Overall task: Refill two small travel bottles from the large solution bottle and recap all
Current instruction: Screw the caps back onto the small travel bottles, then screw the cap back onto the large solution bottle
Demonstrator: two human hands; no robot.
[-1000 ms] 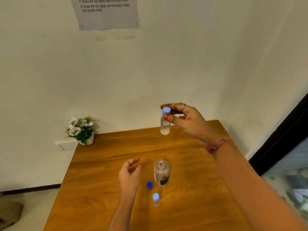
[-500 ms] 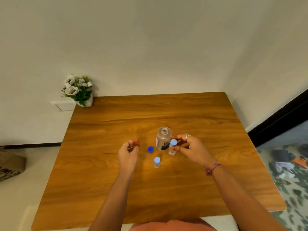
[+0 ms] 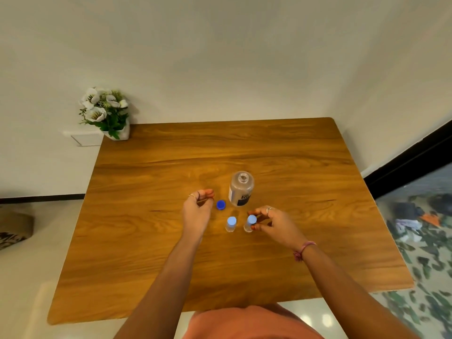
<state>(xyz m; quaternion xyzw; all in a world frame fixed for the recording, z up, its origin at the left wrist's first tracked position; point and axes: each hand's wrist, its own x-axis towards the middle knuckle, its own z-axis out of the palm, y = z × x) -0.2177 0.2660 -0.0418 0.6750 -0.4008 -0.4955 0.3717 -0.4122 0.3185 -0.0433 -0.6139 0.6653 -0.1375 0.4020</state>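
Moved beside bottle 1 (image 3: 231, 223), bottle 2 (image 3: 249, 223) stands upright, right hand (image 3: 274, 222) pinching it; left hand (image 3: 197, 211) loosely curled, empty.

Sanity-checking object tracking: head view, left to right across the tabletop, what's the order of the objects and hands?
flower pot → left hand → dark blue cap → first small travel bottle → second small travel bottle, pinched in the right hand. The uncapped large solution bottle stands farther back, overlapping the small bottles' span, so I left it unordered.

2 sm bottles (image 3: 231, 224), 1 lg bottle (image 3: 241, 189), 1 loose cap (image 3: 220, 205).
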